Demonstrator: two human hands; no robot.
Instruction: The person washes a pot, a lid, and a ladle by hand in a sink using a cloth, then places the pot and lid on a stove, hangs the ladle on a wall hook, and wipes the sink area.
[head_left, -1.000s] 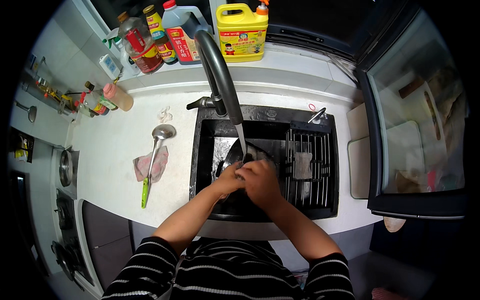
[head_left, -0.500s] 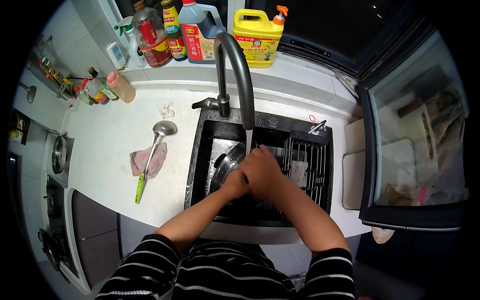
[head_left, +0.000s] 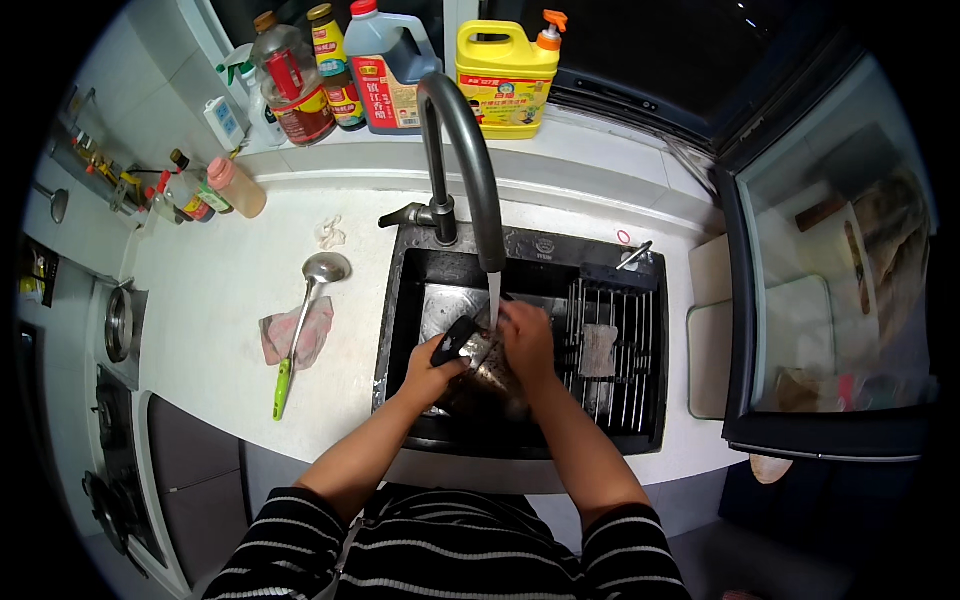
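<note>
Inside the black sink (head_left: 392,345), a shiny metal pot (head_left: 490,365) with a black side handle (head_left: 454,341) is tilted up on edge, brownish stains on its surface. My left hand (head_left: 432,372) is closed on its left side, by the black handle. On its right side my right hand (head_left: 526,338) is closed with the fingers curled under the running water; what lies under those fingertips is partly hidden. Water falls from the dark faucet (head_left: 487,190) onto the pot, close to the right hand. The pot's lower part is in shadow.
A metal rack (head_left: 628,385) with a pale cloth or sponge (head_left: 599,350) spans the sink's right part. Left on the counter, a green-handled ladle (head_left: 295,345) lies on a pinkish cloth (head_left: 318,335). Bottles and a yellow jug (head_left: 507,85) line the sill. An open window (head_left: 830,260) juts in at right.
My hands, together on the pot half a second ago, have moved apart. The pot has turned and tilted, its black handle now upper left and a stained surface showing.
</note>
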